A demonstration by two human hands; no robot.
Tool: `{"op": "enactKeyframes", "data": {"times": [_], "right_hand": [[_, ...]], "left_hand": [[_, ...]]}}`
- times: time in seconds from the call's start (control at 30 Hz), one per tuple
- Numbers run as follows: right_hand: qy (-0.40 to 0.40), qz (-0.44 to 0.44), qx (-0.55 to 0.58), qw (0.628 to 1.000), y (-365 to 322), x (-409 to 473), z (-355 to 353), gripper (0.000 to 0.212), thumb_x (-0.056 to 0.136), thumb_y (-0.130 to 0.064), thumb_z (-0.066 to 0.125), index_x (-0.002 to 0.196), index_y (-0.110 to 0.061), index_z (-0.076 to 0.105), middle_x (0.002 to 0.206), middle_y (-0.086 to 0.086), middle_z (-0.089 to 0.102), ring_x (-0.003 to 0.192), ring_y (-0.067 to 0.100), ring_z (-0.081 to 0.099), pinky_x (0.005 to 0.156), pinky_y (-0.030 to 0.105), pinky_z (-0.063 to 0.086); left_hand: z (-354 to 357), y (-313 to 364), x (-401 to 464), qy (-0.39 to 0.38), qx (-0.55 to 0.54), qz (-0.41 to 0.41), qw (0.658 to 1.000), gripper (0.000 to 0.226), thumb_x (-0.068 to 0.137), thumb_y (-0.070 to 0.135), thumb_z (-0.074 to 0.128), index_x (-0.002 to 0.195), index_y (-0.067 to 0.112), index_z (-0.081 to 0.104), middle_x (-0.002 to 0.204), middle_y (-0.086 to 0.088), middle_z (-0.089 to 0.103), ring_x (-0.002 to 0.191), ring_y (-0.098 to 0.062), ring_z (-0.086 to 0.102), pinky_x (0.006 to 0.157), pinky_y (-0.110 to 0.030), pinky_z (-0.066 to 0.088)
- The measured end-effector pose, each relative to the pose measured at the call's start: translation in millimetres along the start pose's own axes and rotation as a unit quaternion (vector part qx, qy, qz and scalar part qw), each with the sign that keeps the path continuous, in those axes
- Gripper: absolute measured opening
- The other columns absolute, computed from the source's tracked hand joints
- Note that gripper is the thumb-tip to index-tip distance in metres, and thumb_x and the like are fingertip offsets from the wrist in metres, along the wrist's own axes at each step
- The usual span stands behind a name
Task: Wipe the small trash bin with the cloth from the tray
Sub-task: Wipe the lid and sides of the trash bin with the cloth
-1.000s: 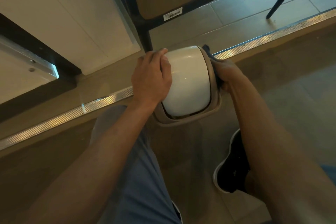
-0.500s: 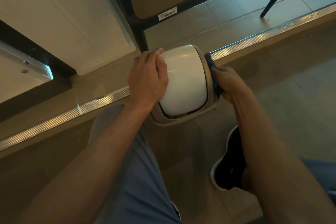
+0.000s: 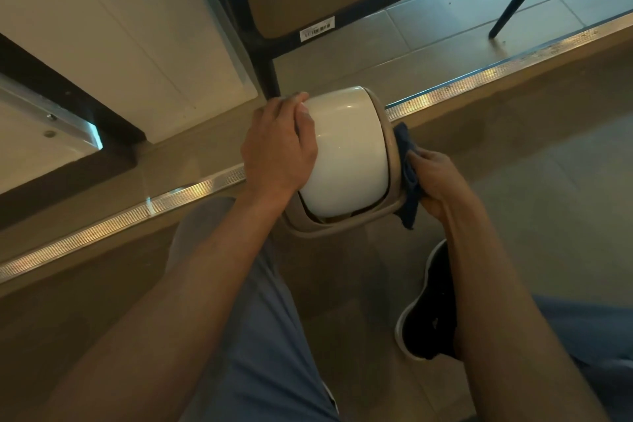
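Right hand [image 3: 433, 178], gripping the cloth [image 3: 407, 168], has slid down the bin's [image 3: 346, 154] side from its far rim; left hand [image 3: 279, 151] clasps the bin, wiping underway.

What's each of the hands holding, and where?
Left hand grips the trash bin by the left side of its white lid. Right hand holds the bunched dark blue cloth against the bin's right rim.

We find only one printed item: a small white barcode sticker [image 3: 317, 32] on the dark frame rail [image 3: 376, 10] at about twelve o'clock from the trash bin [image 3: 346, 154]. Its bars and a line of tiny characters are too small for us to read.
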State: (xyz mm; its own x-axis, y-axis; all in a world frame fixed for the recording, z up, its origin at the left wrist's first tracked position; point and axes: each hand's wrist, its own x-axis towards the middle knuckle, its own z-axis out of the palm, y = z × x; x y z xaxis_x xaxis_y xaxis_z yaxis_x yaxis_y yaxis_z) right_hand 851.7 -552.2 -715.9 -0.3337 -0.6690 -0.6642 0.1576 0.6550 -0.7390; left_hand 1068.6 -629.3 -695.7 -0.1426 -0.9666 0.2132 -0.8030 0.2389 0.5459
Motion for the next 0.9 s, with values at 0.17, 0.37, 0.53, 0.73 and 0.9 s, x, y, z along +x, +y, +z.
{"op": "enactKeyframes", "data": {"times": [0.17, 0.37, 0.53, 0.73, 0.9], "right_hand": [[-0.005, -0.002, 0.025, 1.000, -7, 2, 8, 0.025, 0.106, -0.033, 0.047, 0.116, -0.016, 0.063, 0.102, 0.008, 0.067, 0.092, 0.022, 0.065, 0.089, 0.040, 0.054], [0.035, -0.012, 0.142, 0.989, 40, -35, 8, 0.017, 0.107, -0.027, 0.046, 0.107, -0.021, 0.063, 0.105, 0.013, 0.069, 0.089, 0.025, 0.069, 0.075, 0.039, 0.059], [0.056, -0.041, 0.140, 0.988, 50, -42, 14, 0.015, 0.105, -0.026, 0.051, 0.105, -0.022, 0.065, 0.114, 0.014, 0.068, 0.112, 0.032, 0.064, 0.097, 0.049, 0.054], [0.116, -0.038, 0.146, 0.982, 43, -29, 30, 0.034, 0.107, -0.035, 0.046, 0.125, -0.011, 0.062, 0.099, 0.009, 0.067, 0.091, 0.025, 0.066, 0.077, 0.040, 0.058], [0.165, -0.091, 0.182, 0.965, 82, -63, 56, 0.019, 0.107, -0.026, 0.049, 0.121, -0.021, 0.060, 0.093, -0.010, 0.069, 0.082, -0.001, 0.068, 0.073, 0.020, 0.056]], "left_hand": [[0, 0, 1, 0.002, 0.013, -0.005, 1.000, 0.042, 0.106, 0.035, 0.032, 0.133, 0.023, 0.062, 0.129, -0.001, 0.063, 0.115, -0.021, 0.056, 0.086, -0.025, 0.036], [1, 2, 0, 0.011, 0.016, -0.005, 1.000, 0.041, 0.106, 0.033, 0.033, 0.132, 0.023, 0.063, 0.127, -0.001, 0.064, 0.114, -0.020, 0.057, 0.086, -0.023, 0.034], [1, 1, 0, 0.008, 0.013, -0.003, 1.000, 0.042, 0.106, 0.034, 0.032, 0.133, 0.023, 0.063, 0.129, -0.001, 0.064, 0.115, -0.021, 0.057, 0.087, -0.025, 0.035], [0, 1, 0, 0.001, 0.014, -0.008, 1.000, 0.045, 0.105, 0.037, 0.029, 0.133, 0.023, 0.062, 0.129, -0.003, 0.063, 0.116, -0.023, 0.057, 0.089, -0.031, 0.043], [1, 2, 0, 0.009, 0.019, -0.007, 1.000, 0.044, 0.106, 0.035, 0.030, 0.134, 0.023, 0.062, 0.129, -0.002, 0.063, 0.116, -0.021, 0.057, 0.086, -0.024, 0.035]]}}
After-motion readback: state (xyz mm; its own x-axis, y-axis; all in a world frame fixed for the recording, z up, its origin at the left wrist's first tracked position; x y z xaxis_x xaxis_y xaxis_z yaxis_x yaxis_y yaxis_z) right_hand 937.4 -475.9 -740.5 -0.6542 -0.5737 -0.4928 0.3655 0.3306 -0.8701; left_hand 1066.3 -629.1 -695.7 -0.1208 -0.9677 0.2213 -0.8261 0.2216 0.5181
